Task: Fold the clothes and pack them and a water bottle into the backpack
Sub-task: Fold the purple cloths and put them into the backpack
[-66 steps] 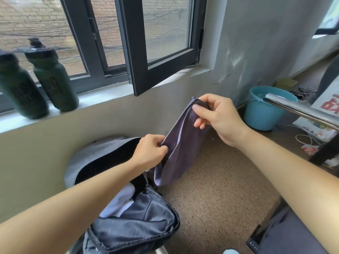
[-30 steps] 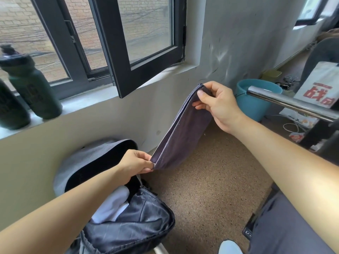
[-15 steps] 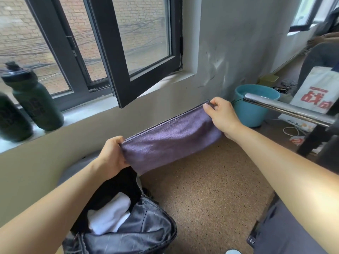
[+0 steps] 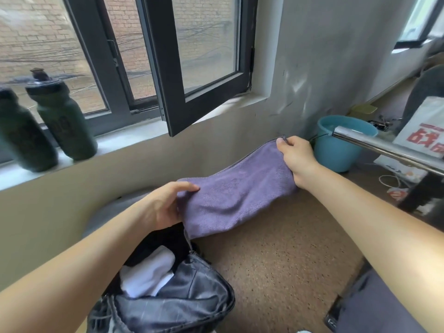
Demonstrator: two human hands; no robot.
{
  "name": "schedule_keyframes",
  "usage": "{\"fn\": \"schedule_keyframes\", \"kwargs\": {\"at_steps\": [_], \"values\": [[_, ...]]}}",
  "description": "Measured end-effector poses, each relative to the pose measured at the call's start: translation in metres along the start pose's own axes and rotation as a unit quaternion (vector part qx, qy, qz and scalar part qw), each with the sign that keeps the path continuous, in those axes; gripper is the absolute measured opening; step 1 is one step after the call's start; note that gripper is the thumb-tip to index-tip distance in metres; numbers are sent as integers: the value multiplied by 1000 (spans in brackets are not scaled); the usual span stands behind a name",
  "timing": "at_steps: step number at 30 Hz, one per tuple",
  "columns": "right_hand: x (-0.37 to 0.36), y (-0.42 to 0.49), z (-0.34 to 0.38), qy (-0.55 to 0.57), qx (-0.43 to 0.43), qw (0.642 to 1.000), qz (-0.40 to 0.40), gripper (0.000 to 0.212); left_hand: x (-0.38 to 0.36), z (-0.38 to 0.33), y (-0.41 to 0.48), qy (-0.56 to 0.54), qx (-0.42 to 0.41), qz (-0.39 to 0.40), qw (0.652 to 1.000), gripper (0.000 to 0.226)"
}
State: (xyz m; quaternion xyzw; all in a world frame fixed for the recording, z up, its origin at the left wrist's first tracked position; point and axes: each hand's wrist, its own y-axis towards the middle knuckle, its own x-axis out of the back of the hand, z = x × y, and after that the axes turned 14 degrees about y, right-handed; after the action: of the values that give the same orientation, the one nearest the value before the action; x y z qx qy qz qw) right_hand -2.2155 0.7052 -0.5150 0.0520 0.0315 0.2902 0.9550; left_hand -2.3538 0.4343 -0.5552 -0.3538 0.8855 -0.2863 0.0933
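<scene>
Over the open backpack (image 4: 187, 301), head view. I am watching the purple cloth (image 4: 237, 203) hanging in the air, stretched roughly level between both hands, above the floor (image 4: 288, 260). The backpack is leaning against the wall below the windowsill (image 4: 134, 138), mouth gaping, with a white garment (image 4: 149, 272) lying inside.

Risks, as I am judging them:
- The cloth is sagging mid-span, and its lower edge is drooping right beside the backpack's zip edge. Lowered like this, it is likely catching there or bunching instead of going in flat.
- It looks doubled and is being held only at its two ends. Slack at either end is probably letting the fold slide open.
- A blue bucket (image 4: 336, 150) is sitting just behind the right hand, and I cannot tell whether it is holding water. A swing that way is risking a wet corner.
- One water bottle (image 4: 64, 118) and a second bottle (image 4: 21, 133) are standing on the windowsill, well apart from the backpack and not yet packed. Overfilling now is costing the bottle its room.

Pose:
- The left grip (image 4: 165, 205) is clasping the cloth's near end, thumb lying across the top and fingers tucked beneath, forearm reaching over the backpack.
- The right grip (image 4: 296, 157) is pinching the far top corner, arm extended toward the wall.
</scene>
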Motion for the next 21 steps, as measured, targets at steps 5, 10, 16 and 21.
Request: {"fn": "schedule_keyframes", "kwargs": {"at_steps": [5, 10, 16, 21], "values": [[10, 3, -3, -68, 30, 997, -12, 37, -3, 5, 12, 10, -101, -141, 985, 22], [12, 3, -9, -171, 71, 983, -16, 25, -2, -1, 10, 158, -289, -298, 896, 29], [1, -2, -11, -149, 50, 987, 23, 28, -1, -4, 8, 164, -243, -336, 895, 44], [-17, -21, -8, -8, -28, 994, 108, 33, -18, -14, -11, 102, -206, -290, 929, 38]]}}
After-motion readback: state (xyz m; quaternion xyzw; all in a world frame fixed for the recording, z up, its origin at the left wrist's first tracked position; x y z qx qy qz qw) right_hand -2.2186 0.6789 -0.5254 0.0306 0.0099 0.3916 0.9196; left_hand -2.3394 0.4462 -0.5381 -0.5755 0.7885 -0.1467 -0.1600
